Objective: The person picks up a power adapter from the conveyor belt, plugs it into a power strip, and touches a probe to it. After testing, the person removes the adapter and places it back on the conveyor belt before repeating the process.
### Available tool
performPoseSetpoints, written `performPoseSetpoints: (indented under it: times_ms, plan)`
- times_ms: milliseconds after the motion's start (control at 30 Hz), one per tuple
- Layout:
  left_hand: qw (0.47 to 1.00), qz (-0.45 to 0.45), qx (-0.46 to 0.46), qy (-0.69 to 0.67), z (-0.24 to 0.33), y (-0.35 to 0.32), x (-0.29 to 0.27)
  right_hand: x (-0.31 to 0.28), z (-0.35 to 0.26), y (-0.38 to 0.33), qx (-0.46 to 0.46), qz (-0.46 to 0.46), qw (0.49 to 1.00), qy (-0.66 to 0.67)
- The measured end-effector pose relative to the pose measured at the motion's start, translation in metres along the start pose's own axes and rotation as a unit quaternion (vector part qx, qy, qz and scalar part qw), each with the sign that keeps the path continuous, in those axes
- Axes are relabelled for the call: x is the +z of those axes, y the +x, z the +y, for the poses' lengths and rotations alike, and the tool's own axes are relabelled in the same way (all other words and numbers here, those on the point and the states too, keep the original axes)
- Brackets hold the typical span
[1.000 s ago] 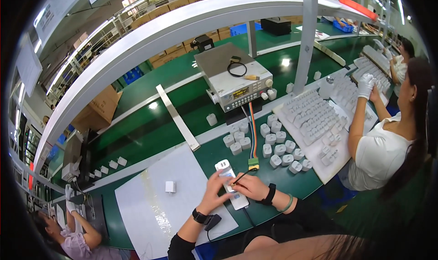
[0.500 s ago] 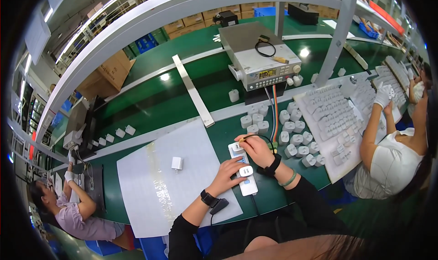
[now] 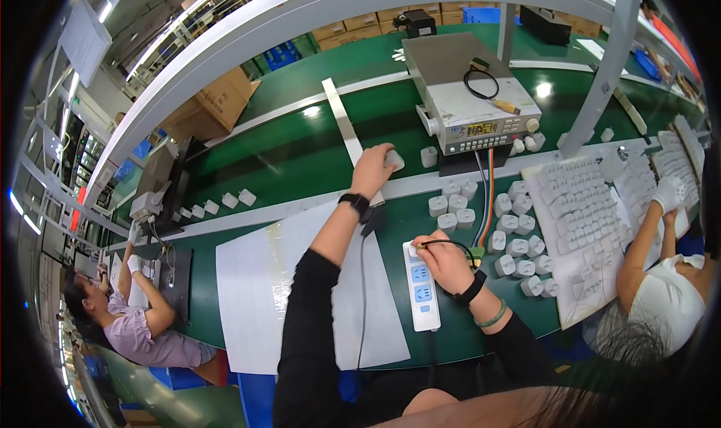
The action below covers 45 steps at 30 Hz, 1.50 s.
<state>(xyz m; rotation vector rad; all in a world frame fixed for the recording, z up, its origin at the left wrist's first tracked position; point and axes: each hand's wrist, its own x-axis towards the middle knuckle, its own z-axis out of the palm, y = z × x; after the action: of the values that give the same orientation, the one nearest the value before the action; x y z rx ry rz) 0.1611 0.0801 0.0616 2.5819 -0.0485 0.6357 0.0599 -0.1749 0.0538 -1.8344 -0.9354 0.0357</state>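
Observation:
My left hand reaches out over the green conveyor belt, its fingers closed around a white charger. Near the table's front, my right hand pinches the plug end of a thin black cable. Those fingers are at a white charger, mostly hidden by them, at the far end of the white power strip. Blue-faced sockets show along the strip. My left forearm crosses the white foam sheet and covers part of it.
Several white chargers stand right of the strip, beside a ribbon of coloured wires from a bench meter. More sit in a white tray. A metal bar spans the belt. Co-workers sit on both sides.
My left hand has lifted a charger out of the power strip's near part and carried it forward to the belt. My right hand stays at the strip's far end. The view has shifted.

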Motion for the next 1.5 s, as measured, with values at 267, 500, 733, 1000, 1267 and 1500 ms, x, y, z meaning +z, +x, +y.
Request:
performPoseSetpoints:
  times_ms: [267,500,733,1000,1267,1500]
  plan:
    - [0.981,-0.158,-0.065,-0.092,-0.029,-0.009,-0.023,0.000,0.004,0.001,0.012,-0.003,0.999,0.037]
    - [0.882,-0.355,-0.133,0.279,0.000,-0.154,-0.152,-0.005,0.003,0.005,0.027,0.003,0.997,0.066]
    - [0.951,-0.200,-0.176,0.157,-0.008,-0.223,-0.135,0.006,0.009,0.003,-0.005,0.032,0.997,0.074]
    - [0.793,-0.170,-0.180,-0.556,0.088,-0.206,-0.087,0.009,0.020,0.005,-0.038,0.041,0.998,0.038]
    - [0.897,-0.233,-0.030,-0.374,0.113,-0.213,-0.029,0.015,0.041,0.001,-0.048,0.022,0.999,0.006]
    - [0.948,-0.186,0.059,-0.251,0.120,-0.221,-0.025,0.017,0.035,-0.003,-0.026,0.009,0.999,0.032]
